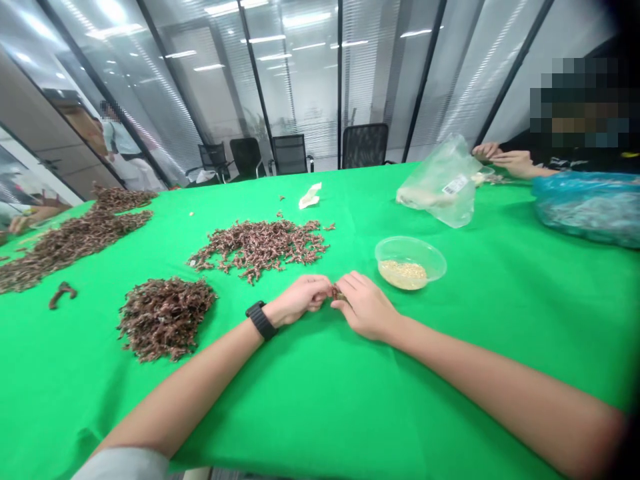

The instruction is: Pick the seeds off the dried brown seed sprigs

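Observation:
Above the green cloth, my left hand [301, 299], with a black band on its wrist, is closed in a pinch. My right hand [367, 308] meets it from the other side, its fingers bent together. Between the fingertips shows a small brown piece [337, 292], mostly covered, like those in the piles. Just beyond my right hand stands a clear plastic bowl [436, 265] with small golden bits [404, 272] at its bottom. A loose pile of brown knobbly pieces [263, 243] lies past my left hand, and a denser brown pile [165, 317] sits left of my forearm.
Farther left spreads a long brown heap [75, 243] near another person's hand [30, 219]. At the right are a clear plastic bag [440, 183], a blue bag [590, 207] and a co-worker's hands [510, 160]. A crumpled paper [311, 196] and a dark curved piece [63, 293] lie on the cloth.

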A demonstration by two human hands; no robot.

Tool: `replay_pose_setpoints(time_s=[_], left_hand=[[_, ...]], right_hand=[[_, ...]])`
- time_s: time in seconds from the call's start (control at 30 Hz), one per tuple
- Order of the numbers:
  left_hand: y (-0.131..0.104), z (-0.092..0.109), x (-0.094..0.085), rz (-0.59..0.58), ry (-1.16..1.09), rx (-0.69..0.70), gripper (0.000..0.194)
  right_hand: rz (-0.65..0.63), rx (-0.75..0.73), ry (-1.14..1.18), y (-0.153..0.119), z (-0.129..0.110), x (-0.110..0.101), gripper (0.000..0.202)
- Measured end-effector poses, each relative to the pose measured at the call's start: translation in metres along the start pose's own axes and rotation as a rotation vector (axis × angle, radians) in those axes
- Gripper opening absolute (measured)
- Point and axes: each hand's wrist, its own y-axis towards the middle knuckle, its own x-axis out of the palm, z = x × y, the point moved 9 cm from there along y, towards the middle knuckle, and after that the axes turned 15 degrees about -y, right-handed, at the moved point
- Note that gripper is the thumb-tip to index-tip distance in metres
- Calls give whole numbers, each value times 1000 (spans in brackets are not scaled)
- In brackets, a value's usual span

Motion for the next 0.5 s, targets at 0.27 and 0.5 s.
replay_pose_setpoints(time_s=[0.27,0.5], left_hand=[[-7,29,9,18,548,353,14],[-16,41,16,59,776,550,14]], right_hand=[[-48,35,188,-2,5,7,11],[-24,110,398,1,18,9,20]])
